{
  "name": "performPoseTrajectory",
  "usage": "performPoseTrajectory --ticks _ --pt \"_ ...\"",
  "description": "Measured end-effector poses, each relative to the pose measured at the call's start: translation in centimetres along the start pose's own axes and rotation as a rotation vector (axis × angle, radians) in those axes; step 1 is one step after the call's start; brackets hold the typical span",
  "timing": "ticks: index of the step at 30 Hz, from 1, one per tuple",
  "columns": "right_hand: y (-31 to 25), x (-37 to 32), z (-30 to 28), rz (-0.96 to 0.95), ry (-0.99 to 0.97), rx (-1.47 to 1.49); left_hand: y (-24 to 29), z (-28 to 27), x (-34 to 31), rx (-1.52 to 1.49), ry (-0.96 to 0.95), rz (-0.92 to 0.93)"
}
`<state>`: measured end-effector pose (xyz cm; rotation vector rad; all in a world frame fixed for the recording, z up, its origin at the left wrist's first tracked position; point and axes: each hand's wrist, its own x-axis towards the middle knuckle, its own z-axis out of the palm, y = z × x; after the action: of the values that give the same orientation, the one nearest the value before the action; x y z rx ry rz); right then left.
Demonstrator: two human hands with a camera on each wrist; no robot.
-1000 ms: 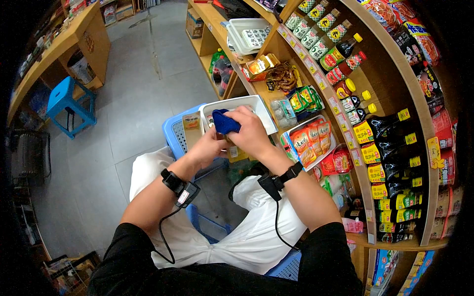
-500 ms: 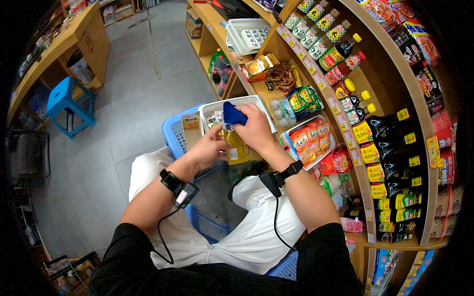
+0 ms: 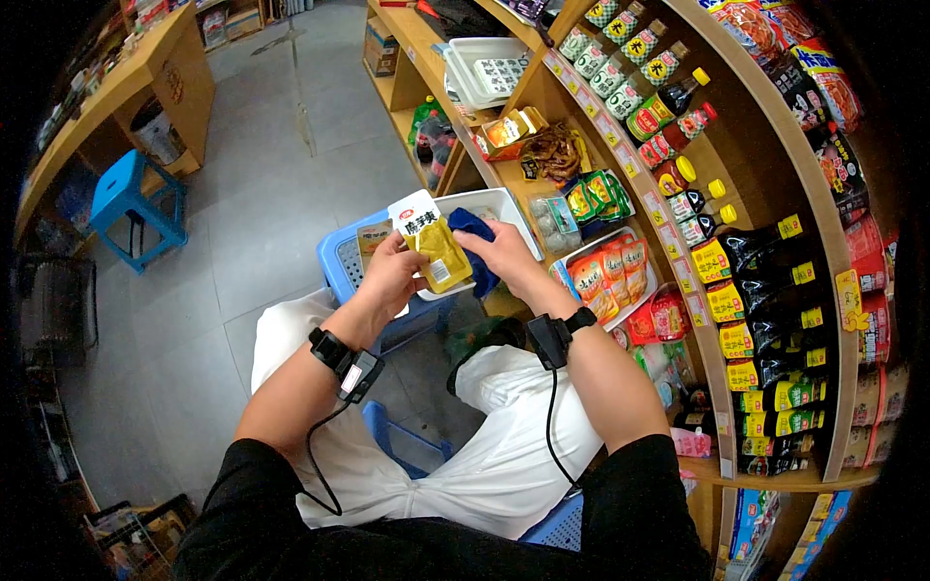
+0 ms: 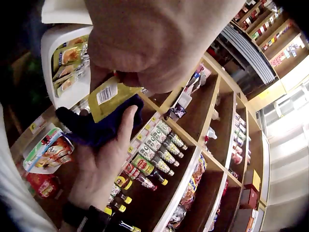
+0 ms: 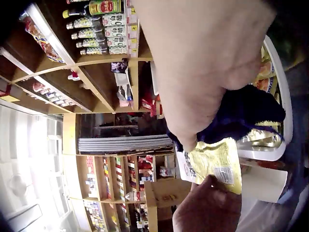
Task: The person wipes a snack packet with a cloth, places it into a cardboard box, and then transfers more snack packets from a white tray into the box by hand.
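Note:
My left hand (image 3: 386, 276) pinches a yellow snack packet (image 3: 444, 259) by its left edge, its white printed top pointing away from me. In the right hand (image 3: 506, 256) is a bunched dark blue cloth (image 3: 481, 278), lying along the packet's right side. Seen from the right wrist, the cloth (image 5: 248, 108) is close over the packet (image 5: 217, 162), with the left thumb near the barcode. Both hands are above a white tray (image 3: 526, 225); in the left wrist view the tray (image 4: 48, 58) contains several similar packets.
A light blue plastic stool (image 3: 339, 257) is beneath the tray. To the right, wooden shelves (image 3: 722, 397) carry sauce bottles (image 3: 731, 300) and a bin of orange-red packets (image 3: 610, 276). Another blue stool (image 3: 136, 198) stands on the grey floor at left, near a wooden counter (image 3: 179, 82).
The packet has come up into full view in the left hand, its front turned upward. The right hand has moved the cloth off the packet's top and down to its right side.

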<state>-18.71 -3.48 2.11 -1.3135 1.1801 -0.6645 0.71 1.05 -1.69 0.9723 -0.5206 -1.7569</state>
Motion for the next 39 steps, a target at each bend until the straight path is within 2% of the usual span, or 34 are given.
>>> performPoseTrajectory --ticks 3,10,12,13,16,18,20,22,23,26,27,29,30,32,34,36,37,39 --pt "-1.0 -0.5 0.4 -0.017 -0.084 0.014 -0.1 -0.3 0.1 0.005 0.013 -0.02" --pt "-0.6 0.2 0.7 0.004 -0.07 -0.051 0.1 -0.8 -0.3 0.089 -0.015 0.018" --pt "-0.3 0.7 0.4 -0.059 -0.034 -0.235 -0.1 -1.5 0.1 0.108 0.072 -0.024" --pt "0.5 1.3 0.3 -0.085 -0.004 -0.203 0.2 -1.6 -0.1 0.132 0.108 -0.008" --pt "2.3 3.2 -1.0 -0.117 0.112 -0.549 0.2 -3.4 1.0 0.336 0.234 0.185" --pt "2.7 3.8 -1.5 -0.101 0.168 -0.721 0.6 -4.8 1.5 0.318 0.275 0.267" --pt "3.4 4.6 -1.7 -0.026 0.156 -0.741 1.0 -6.3 2.0 0.296 0.275 0.287" --pt "3.9 4.9 -1.2 -0.044 0.225 -0.833 1.7 -6.6 1.7 0.344 0.347 0.365" --pt "3.9 5.1 -1.2 0.037 0.202 -0.83 1.6 -7.2 2.1 0.426 0.414 0.404" --pt "3.3 5.7 -0.4 0.071 0.25 -0.974 2.2 -7.5 2.0 0.47 0.499 0.452" --pt "2.9 5.6 0.0 0.07 0.245 -0.978 2.0 -8.1 2.6 0.467 0.504 0.451" --pt "2.2 5.1 0.9 -0.053 0.243 -1.008 1.2 -9.8 4.0 0.765 0.542 0.568" --pt "2.3 5.1 1.1 -0.052 0.242 -1.009 1.2 -10.0 4.1 0.764 0.542 0.567" --pt "2.4 5.1 1.4 -0.136 0.046 -0.971 0.8 -10.3 4.4 0.979 0.607 0.588" --pt "2.7 5.2 1.4 -0.096 0.031 -0.907 0.8 -9.9 4.1 1.033 0.62 0.586" --pt "3.3 5.6 0.9 -0.18 0.074 -0.897 0.6 -9.7 3.9 1.084 0.634 0.584" --pt "3.3 5.5 0.5 -0.18 0.076 -0.9 0.5 -9.6 3.9 1.128 0.654 0.594" --pt "2.8 5.3 -0.3 -0.054 0.079 -0.776 0.3 -9.6 4.2 1.167 0.671 0.619"
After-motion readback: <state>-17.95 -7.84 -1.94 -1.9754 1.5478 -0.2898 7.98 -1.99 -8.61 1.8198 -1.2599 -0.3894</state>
